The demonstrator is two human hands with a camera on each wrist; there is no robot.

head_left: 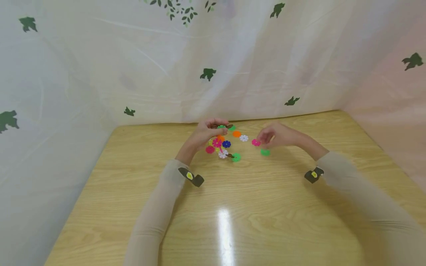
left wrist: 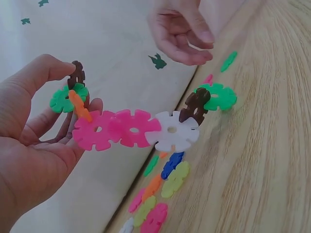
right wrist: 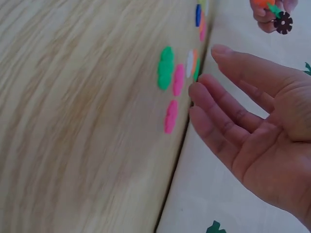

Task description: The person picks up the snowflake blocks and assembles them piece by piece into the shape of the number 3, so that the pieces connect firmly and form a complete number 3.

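Observation:
My left hand (left wrist: 29,136) holds up a chain of slotted flower-shaped plastic discs (left wrist: 133,136), pinching its brown and green end between thumb and fingers. From there the chain runs through orange, two pink, a white disc (left wrist: 180,138) and a second brown one to a green disc (left wrist: 222,98) at the far end. My right hand (head_left: 281,135) hovers at the table's far side, fingers loosely bent; the right wrist view shows nothing in its grasp. Nearest to it are a loose pink disc (head_left: 255,142) and a green disc (head_left: 265,152).
Below the left hand lie several loose discs, among them a blue disc (head_left: 226,144). An orange disc (head_left: 236,133) and a white disc (head_left: 244,138) sit between the hands. A pale curtain (head_left: 149,81) with green leaf prints hangs behind the wooden table (head_left: 266,207).

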